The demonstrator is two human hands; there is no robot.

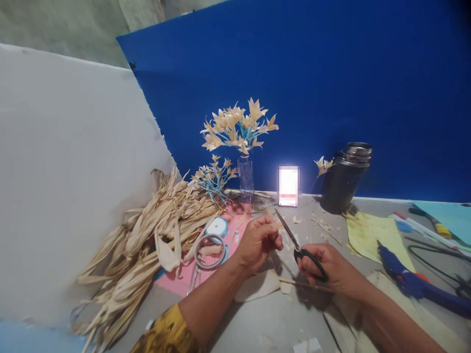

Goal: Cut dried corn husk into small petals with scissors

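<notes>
My right hand [322, 267] grips a pair of scissors [292, 235] by their black handles. The narrow dark blades look nearly closed and point up and to the left. My left hand [259, 242] is closed in a pinch close to the blade tips, with what looks like a small pale piece of corn husk [278, 226] at its fingertips. Below the hands, a flat piece of husk [259, 285] lies on the table. A thin stick [303, 283] runs beneath the scissors.
Dried corn husks [147, 245] are heaped at left beside a ribbon spool [216, 227] on pink paper [178, 277]. Husk flowers [235, 120] stand in a clear bottle [246, 176]. Behind are a bright phone [288, 186] and dark flask [342, 181]; a blue glue gun [401, 279] lies right.
</notes>
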